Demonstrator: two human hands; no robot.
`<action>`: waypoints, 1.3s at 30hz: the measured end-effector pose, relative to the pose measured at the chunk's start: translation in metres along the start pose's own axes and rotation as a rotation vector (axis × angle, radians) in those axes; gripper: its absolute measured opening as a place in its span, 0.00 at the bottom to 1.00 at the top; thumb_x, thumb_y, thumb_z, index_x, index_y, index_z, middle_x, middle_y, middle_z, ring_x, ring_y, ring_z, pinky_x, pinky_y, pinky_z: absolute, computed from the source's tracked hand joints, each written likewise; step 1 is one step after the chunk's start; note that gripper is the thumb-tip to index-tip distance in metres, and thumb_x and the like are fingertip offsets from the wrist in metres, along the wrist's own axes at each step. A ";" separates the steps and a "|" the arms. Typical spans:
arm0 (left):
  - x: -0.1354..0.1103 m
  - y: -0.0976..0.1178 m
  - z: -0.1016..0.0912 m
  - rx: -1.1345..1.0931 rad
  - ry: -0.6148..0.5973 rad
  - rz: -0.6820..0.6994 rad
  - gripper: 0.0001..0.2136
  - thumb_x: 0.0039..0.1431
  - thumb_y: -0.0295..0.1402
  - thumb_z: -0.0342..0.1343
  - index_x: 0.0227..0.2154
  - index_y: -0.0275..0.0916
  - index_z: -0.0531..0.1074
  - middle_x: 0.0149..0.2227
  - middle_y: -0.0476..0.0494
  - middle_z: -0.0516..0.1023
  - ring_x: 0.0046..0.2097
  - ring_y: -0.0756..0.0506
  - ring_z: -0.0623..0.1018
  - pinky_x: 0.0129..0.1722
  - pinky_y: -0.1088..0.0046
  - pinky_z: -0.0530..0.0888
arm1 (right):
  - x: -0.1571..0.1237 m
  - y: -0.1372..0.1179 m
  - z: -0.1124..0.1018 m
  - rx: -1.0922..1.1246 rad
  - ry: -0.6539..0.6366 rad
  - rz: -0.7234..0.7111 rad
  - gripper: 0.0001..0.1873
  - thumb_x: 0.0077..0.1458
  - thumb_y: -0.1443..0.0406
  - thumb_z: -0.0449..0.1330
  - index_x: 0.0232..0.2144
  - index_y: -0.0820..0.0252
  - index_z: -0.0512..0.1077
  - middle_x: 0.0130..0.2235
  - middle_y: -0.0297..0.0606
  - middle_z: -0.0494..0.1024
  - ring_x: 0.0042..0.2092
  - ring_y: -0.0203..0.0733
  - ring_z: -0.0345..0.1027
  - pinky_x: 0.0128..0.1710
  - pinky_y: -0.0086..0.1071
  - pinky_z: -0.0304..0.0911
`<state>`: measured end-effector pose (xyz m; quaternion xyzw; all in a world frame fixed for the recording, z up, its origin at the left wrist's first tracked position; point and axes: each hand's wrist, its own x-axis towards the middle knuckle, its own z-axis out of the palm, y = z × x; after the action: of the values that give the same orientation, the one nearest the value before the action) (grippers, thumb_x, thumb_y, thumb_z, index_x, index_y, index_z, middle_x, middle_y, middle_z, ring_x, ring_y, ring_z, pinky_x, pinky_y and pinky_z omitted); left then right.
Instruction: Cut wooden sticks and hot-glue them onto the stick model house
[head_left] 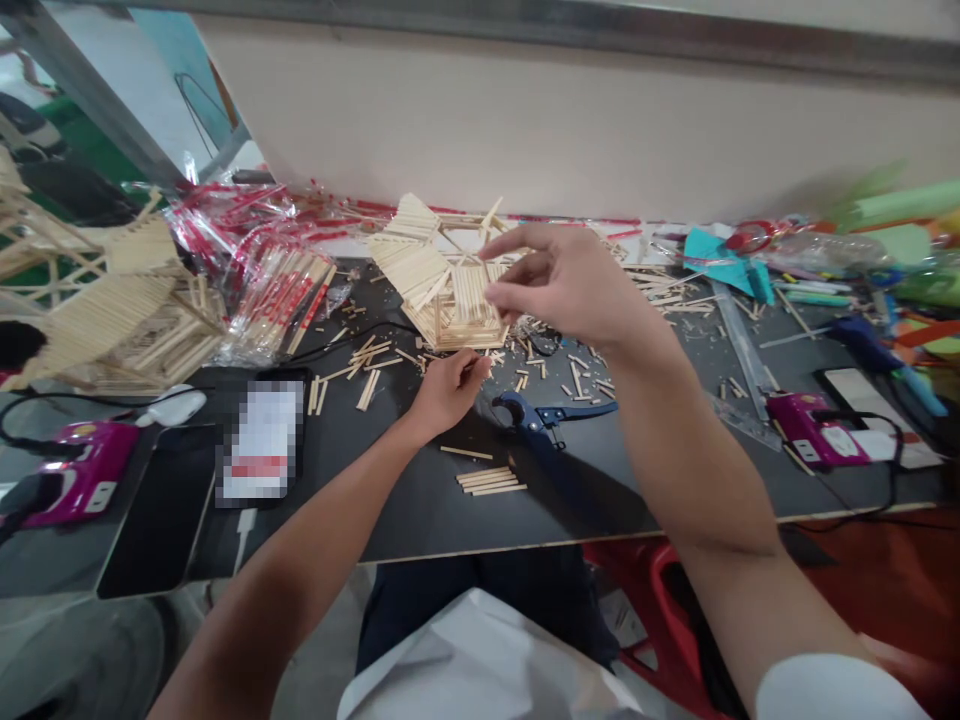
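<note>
A small house-like model built of pale wooden sticks (409, 262) stands at the middle of the dark table. My right hand (559, 280) is raised in front of its right side, with the thumb and index finger closed on a short thin wooden stick (485, 270). Low at the model's front edge, my left hand (450, 390) rests with its fingers curled; what they hold, if anything, is hidden. A blue pipe-cutter-like tool (551, 413) lies just right of my left hand. Nearer the table's front edge, several cut sticks (491, 481) lie in a row.
Stick offcuts (577, 375) are scattered around the model. A larger stick model (105, 310) and wrapped stick bundles (277, 300) are at left. Two phones (161, 510) lie beside a purple power strip (94, 470). Another purple power strip (814, 430) and a clear ruler (739, 345) are at right.
</note>
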<state>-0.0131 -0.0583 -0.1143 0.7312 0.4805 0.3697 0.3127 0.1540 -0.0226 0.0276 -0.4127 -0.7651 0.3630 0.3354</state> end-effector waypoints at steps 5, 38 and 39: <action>0.000 -0.005 0.002 0.004 -0.014 0.011 0.20 0.69 0.46 0.45 0.28 0.37 0.69 0.21 0.52 0.66 0.23 0.52 0.65 0.26 0.74 0.57 | 0.041 0.015 0.018 -0.173 0.008 0.000 0.17 0.50 0.63 0.69 0.43 0.64 0.75 0.28 0.36 0.77 0.30 0.41 0.74 0.36 0.38 0.71; -0.001 0.000 0.002 0.064 -0.068 0.028 0.17 0.69 0.43 0.46 0.27 0.38 0.67 0.21 0.51 0.67 0.24 0.50 0.66 0.27 0.73 0.56 | 0.028 0.019 0.008 -0.376 -0.149 -0.296 0.34 0.33 0.64 0.78 0.46 0.56 0.77 0.52 0.43 0.76 0.55 0.57 0.67 0.57 0.49 0.62; -0.001 0.000 0.002 0.063 -0.068 0.031 0.17 0.69 0.43 0.46 0.27 0.38 0.67 0.21 0.51 0.67 0.24 0.50 0.66 0.27 0.73 0.56 | 0.028 0.019 0.004 -0.366 -0.167 -0.302 0.33 0.33 0.65 0.78 0.46 0.56 0.77 0.52 0.42 0.76 0.56 0.57 0.67 0.58 0.49 0.60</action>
<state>-0.0119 -0.0597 -0.1161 0.7603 0.4697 0.3340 0.2998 0.1455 0.0085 0.0154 -0.3162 -0.8962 0.1969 0.2410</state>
